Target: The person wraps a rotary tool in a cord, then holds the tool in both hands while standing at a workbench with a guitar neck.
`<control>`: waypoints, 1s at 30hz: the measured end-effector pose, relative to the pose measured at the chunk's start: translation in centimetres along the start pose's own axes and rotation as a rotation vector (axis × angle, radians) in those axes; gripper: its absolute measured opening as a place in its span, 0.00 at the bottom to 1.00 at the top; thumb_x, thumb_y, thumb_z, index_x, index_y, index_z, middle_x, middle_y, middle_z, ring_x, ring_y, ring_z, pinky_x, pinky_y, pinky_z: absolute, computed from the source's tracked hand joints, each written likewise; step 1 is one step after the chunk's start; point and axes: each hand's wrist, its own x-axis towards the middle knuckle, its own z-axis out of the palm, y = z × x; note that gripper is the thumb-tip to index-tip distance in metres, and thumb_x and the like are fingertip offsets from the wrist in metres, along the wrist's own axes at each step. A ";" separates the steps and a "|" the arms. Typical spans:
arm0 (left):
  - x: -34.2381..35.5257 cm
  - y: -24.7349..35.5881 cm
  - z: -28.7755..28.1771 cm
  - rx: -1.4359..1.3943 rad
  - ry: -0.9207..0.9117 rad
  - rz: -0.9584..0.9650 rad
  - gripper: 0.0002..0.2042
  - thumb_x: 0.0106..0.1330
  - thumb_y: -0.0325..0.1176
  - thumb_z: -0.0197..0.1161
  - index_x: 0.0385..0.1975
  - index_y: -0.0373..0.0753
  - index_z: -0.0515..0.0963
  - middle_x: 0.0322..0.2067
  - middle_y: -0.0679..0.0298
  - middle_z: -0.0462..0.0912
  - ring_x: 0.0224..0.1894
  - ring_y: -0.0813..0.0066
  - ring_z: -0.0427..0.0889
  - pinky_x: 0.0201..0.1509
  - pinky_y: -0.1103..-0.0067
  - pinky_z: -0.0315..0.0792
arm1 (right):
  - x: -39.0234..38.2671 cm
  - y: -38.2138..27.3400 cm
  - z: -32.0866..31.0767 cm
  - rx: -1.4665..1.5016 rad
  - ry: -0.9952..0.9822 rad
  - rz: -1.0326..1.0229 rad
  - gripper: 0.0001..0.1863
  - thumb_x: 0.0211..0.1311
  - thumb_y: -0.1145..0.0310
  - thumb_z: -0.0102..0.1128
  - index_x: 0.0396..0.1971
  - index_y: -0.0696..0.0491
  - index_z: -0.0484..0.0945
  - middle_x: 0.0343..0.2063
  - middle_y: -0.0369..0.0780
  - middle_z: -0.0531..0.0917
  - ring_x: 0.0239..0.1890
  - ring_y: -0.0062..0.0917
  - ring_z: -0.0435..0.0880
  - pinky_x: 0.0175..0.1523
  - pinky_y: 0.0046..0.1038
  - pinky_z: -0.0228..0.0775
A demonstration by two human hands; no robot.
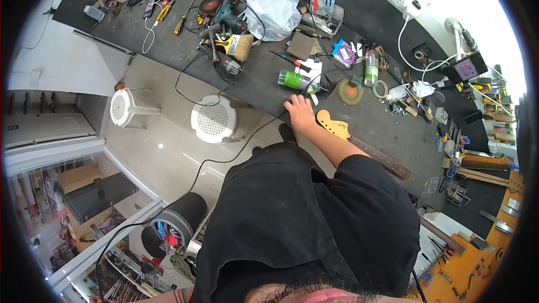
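My right hand [301, 112] rests at the near edge of the dark workbench [258, 87], palm down with its fingers spread. A black cable [247, 139] climbs from the floor past its fingertips; whether they touch is unclear. Just right of my right forearm lies a guitar neck [382, 158] with a pale wooden headstock [332, 125] and a dark fretted board. Beyond my fingers lie a green-labelled bottle [294, 80] on its side and a round abrasive disc [350, 92]. Of my left arm only a bit of forearm [175, 296] shows at the lower edge; the hand is out of sight.
Along the bench stand a white plastic bag [271, 10], a wide paintbrush [239, 46], a clear bottle [371, 68] and several tools. Two white stools [213, 119] [127, 107] are on the tiled floor. A dark bin [188, 211] stands left of me.
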 end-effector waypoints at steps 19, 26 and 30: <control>-19.6 -3.0 22.5 -0.557 -0.719 -0.921 0.34 0.72 0.46 0.67 0.70 0.29 0.66 0.41 0.59 0.76 0.34 0.75 0.75 0.34 0.79 0.72 | 15.2 9.4 -36.3 -0.108 1.060 0.032 0.12 0.69 0.75 0.58 0.48 0.45 0.84 0.41 0.39 0.83 0.46 0.41 0.85 0.48 0.40 0.79; -23.9 -4.0 28.5 -0.558 -1.197 -0.968 0.41 0.63 0.50 0.75 0.66 0.23 0.69 0.34 0.56 0.78 0.29 0.72 0.80 0.32 0.80 0.76 | 7.8 -1.6 -44.7 0.049 1.010 0.232 0.23 0.74 0.74 0.54 0.63 0.37 0.84 0.43 0.38 0.91 0.41 0.24 0.91 0.44 0.28 0.80; -25.9 -5.3 32.3 -0.661 -1.331 -1.006 0.43 0.60 0.53 0.75 0.66 0.24 0.68 0.34 0.56 0.77 0.28 0.71 0.80 0.30 0.79 0.76 | -1.0 -4.9 -49.7 0.064 1.065 0.104 0.18 0.81 0.74 0.54 0.63 0.58 0.83 0.33 0.32 0.81 0.35 0.13 0.76 0.41 0.20 0.70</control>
